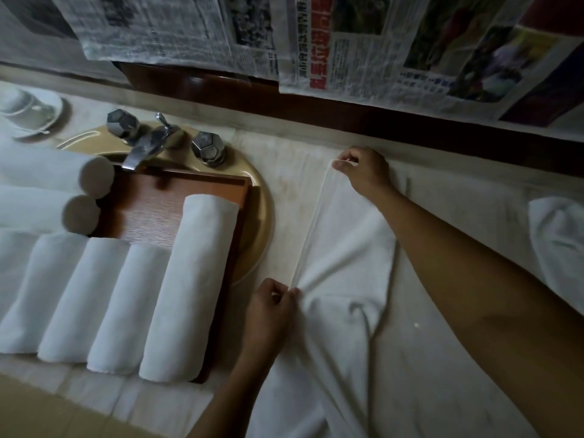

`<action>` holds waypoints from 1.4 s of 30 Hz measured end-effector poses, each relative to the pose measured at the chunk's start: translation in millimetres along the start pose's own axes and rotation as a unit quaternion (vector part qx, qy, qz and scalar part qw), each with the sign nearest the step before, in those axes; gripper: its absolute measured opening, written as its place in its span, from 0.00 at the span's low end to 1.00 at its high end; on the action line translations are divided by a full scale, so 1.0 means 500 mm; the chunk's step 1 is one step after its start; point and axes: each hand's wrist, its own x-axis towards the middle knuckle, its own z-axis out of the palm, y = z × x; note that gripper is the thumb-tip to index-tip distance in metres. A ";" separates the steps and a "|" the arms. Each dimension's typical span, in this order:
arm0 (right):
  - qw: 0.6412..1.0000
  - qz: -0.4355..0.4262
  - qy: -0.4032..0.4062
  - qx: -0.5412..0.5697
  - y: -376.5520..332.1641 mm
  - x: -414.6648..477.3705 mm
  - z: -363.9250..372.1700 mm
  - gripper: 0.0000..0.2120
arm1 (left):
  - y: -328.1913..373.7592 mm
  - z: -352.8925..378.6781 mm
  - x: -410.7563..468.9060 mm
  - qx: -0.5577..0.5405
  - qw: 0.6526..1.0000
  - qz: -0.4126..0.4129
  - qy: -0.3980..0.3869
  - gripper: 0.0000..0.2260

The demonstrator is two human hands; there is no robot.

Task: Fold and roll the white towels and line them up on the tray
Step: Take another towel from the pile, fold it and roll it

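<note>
A white towel (344,248) lies spread on the pale counter to the right of the sink. My right hand (363,172) pinches its far left corner near the back wall. My left hand (271,305) pinches the same left edge nearer to me, so the edge is stretched taut between both hands. A wooden tray (164,203) sits over the sink with several rolled white towels (189,286) lined up side by side on it. Two more rolls (79,191) lie crosswise at the tray's back left.
A chrome faucet (148,143) with two knobs stands behind the tray on the tan sink rim (262,222). A cup on a saucer (28,109) sits far left. Another white cloth (559,235) lies at right. Newspapers (347,49) hang on the wall.
</note>
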 end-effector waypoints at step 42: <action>0.931 -0.131 -0.169 -0.295 0.007 -0.242 -0.004 0.29 | -0.040 -0.017 -0.034 0.130 0.991 0.015 -0.024 0.10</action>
